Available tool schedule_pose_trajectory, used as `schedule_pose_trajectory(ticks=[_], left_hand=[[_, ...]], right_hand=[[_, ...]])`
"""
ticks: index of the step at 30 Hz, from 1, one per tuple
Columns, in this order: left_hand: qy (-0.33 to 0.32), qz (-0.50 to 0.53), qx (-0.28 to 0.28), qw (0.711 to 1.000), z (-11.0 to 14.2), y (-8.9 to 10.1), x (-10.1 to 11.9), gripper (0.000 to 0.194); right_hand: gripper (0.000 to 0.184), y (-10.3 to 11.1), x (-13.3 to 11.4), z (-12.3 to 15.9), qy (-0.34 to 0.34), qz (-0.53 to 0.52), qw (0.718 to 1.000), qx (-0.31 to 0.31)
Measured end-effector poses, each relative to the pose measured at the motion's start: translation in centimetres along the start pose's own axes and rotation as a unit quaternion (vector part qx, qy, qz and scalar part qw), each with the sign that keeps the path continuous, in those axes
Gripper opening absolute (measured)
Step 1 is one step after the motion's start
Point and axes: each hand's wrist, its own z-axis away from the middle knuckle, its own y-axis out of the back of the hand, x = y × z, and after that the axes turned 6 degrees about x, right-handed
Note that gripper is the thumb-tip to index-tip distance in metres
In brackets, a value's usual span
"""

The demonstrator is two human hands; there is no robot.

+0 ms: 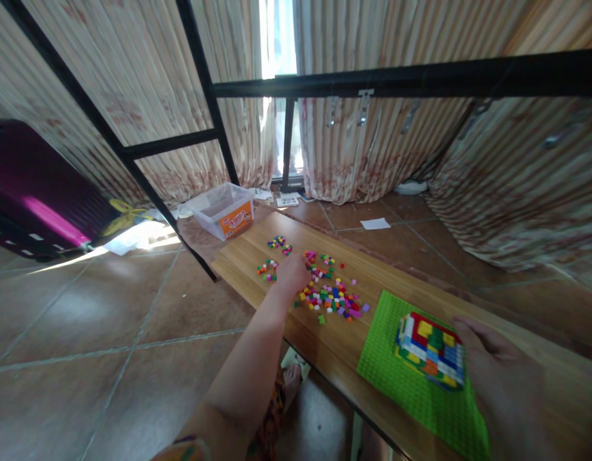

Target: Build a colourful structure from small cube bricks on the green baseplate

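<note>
Bench (pixel 324 339), qty 1, wood top. Model (pixel 430 351), qty 1: brick-built, multicol., seated on baseplate (pixel 384 346), qty 1, green, toward R side of bench. Bricks (pixel 331 299), loose, asst. colours, too many & too sm. to count: 1 main pile mid-bench, plus several sm. clusters (pixel 276 242) beyond and to L.

L grip (pixel 294 272), qty 1, bare: down among bricks, between pile and L clusters; fingertips hidden; open, closed or holding, cannot tell. R grip (pixel 502 358), qty 1, bare, blurred: at R edge of model; fingers partly hidden; open or closed, cannot tell.

Bin (pixel 204 221), qty 1, clear plastic, w/ orange label (pixel 237 219), qty 1: by far L end of bench. Suitcase (pixel 41 173), qty 1, purple: far L. Sheet (pixel 375 224), qty 1, white: on tiled floor (pixel 108 314), beyond bench.
</note>
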Motion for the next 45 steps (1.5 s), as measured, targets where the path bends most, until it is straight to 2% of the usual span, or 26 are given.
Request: schedule_pose_trajectory(ticks=[8,14,16,19,22,25,28,31,38,45], left_hand=[[-0.008,-0.015,0.001,1.000,-0.2,-0.6,0.3,0.029],[-0.016,-0.012,0.005,1.000,0.0,0.1,0.5,0.027],[-0.027,0.004,0.017,0.999,0.0,0.6,0.7,0.023],[-0.070,0.088,0.022,0.993,0.1,0.8,1.6,0.018],[-0.123,0.218,-0.010,0.968,1.0,-0.2,3.4,0.019],[-0.155,0.341,-0.069,0.925,2.8,-1.9,6.0,0.022],[-0.176,0.393,-0.139,0.892,4.5,-3.3,8.6,0.022],[-0.198,0.406,-0.150,0.879,5.4,-4.1,10.3,0.019],[-0.232,0.313,-0.098,0.916,6.4,-4.6,11.7,0.016],[-0.221,0.224,-0.046,0.948,7.6,-5.0,12.6,0.014]], right_hand=[[0.037,-0.4,1.2,-0.4,0.026,-0.020,0.999,-0.002],[0.035,-0.6,1.1,-0.5,0.040,-0.057,0.997,0.020],[0.033,-0.5,1.3,-0.6,0.057,-0.077,0.995,0.031],[0.030,-0.3,1.5,-0.9,0.077,-0.096,0.991,0.054],[0.030,-0.3,1.4,-0.9,0.083,-0.119,0.987,0.062],[0.029,-0.5,1.1,-0.8,0.104,-0.132,0.984,0.060],[0.029,-0.7,0.8,-0.7,0.112,-0.164,0.978,0.059],[0.028,-0.7,0.5,-0.5,0.122,-0.182,0.974,0.058],[0.029,-0.6,0.6,-0.5,0.136,-0.178,0.974,0.043],[0.029,-0.6,0.9,-0.6,0.136,-0.176,0.974,0.044]])
